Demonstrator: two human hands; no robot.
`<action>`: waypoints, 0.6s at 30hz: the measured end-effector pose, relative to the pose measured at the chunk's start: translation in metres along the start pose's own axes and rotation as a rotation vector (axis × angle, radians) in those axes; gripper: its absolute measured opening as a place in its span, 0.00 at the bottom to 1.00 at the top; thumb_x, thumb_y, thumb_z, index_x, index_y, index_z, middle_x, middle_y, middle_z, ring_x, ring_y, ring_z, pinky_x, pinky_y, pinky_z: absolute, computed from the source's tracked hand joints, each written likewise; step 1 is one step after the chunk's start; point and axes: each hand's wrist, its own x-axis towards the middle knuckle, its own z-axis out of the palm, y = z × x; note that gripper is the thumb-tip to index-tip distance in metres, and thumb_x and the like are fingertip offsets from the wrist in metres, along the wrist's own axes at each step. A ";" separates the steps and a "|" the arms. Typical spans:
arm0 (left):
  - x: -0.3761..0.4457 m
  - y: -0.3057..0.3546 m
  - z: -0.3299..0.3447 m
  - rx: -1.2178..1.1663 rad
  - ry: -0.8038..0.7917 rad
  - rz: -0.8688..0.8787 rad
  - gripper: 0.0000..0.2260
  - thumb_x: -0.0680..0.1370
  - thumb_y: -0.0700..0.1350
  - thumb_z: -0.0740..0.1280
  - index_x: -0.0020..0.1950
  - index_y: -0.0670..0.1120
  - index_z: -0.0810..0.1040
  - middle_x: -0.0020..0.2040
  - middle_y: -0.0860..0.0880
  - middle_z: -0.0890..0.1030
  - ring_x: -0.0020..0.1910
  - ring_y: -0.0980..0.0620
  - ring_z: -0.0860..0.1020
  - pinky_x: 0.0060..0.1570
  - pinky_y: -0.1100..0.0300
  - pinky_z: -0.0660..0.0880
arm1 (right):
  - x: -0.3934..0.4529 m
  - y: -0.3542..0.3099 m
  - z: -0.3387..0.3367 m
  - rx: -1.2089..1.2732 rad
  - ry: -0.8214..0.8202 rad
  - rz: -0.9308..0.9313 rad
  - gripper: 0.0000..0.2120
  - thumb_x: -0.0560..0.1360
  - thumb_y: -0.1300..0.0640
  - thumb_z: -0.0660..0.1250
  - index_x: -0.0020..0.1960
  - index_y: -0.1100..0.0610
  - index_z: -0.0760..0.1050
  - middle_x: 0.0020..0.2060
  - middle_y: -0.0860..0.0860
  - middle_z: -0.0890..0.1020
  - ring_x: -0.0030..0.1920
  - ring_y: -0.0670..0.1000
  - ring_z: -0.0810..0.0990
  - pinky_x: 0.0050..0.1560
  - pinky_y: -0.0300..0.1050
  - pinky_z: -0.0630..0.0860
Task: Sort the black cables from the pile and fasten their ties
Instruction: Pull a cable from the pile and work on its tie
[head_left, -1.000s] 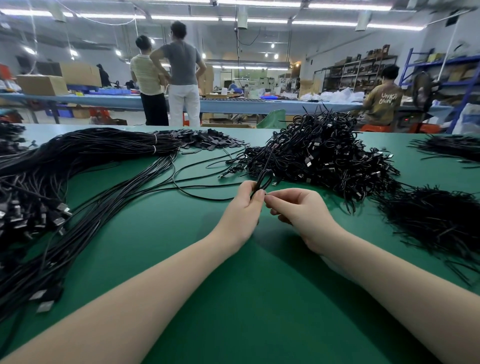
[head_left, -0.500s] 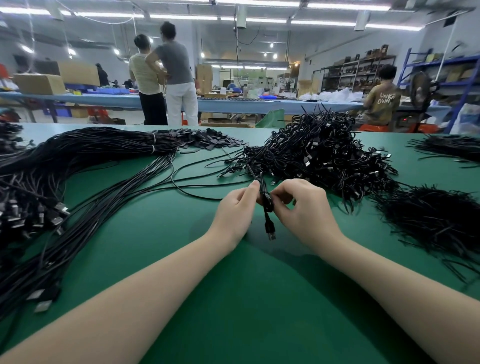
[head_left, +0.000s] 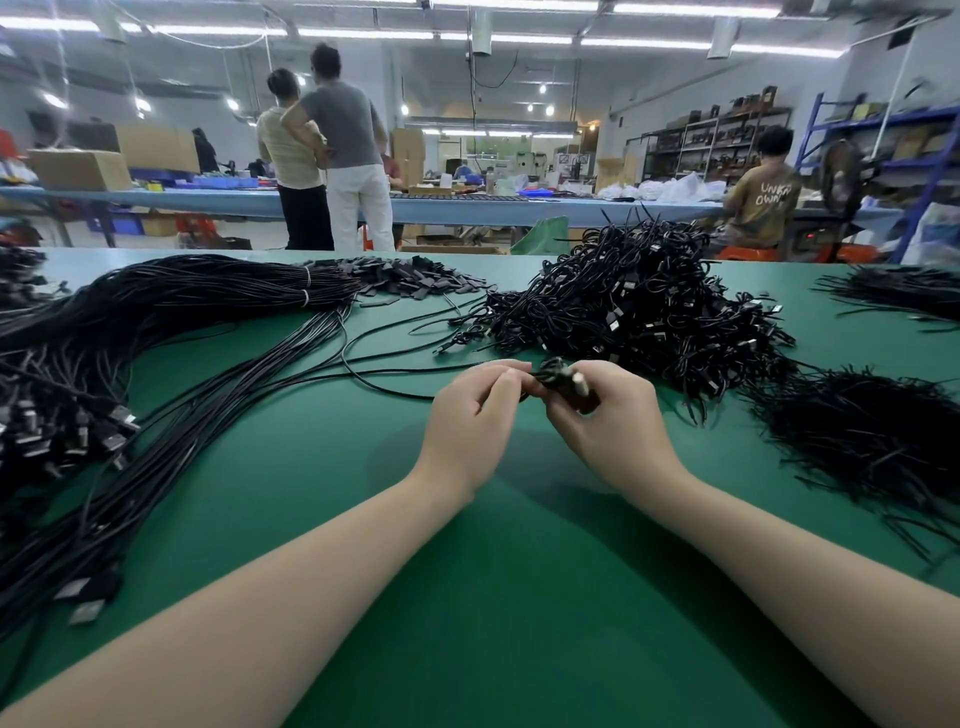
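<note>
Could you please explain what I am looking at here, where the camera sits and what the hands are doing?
There is no machine: the camera sits on a person's head, looking forward and down over their bare forearms. The left hand and the right hand meet above a green table and together grip one small coiled black cable. On the left lie long straight cables in a bundle. Behind the hands is a tangled pile of coiled cables, and on the right a heap of thin black ties. In the background are other workers and shelves.
</note>
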 end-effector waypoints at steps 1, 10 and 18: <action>-0.001 0.000 0.000 0.004 0.004 0.011 0.15 0.75 0.47 0.56 0.39 0.54 0.82 0.49 0.55 0.83 0.54 0.58 0.77 0.54 0.63 0.72 | 0.000 0.000 0.001 0.004 0.016 -0.008 0.08 0.71 0.65 0.70 0.35 0.56 0.75 0.31 0.46 0.75 0.33 0.42 0.72 0.34 0.29 0.65; -0.001 0.008 -0.001 -0.237 -0.117 -0.280 0.15 0.79 0.41 0.55 0.51 0.51 0.82 0.40 0.49 0.82 0.37 0.49 0.83 0.34 0.63 0.75 | 0.000 0.004 -0.006 -0.101 -0.025 -0.169 0.03 0.71 0.68 0.70 0.41 0.62 0.79 0.36 0.51 0.79 0.40 0.51 0.75 0.42 0.42 0.73; 0.002 -0.003 -0.006 -0.193 -0.207 -0.260 0.17 0.79 0.36 0.61 0.56 0.57 0.80 0.43 0.56 0.82 0.44 0.54 0.79 0.45 0.62 0.73 | 0.003 0.007 -0.007 -0.150 0.035 -0.274 0.03 0.70 0.70 0.70 0.41 0.64 0.79 0.36 0.53 0.79 0.40 0.56 0.77 0.43 0.43 0.72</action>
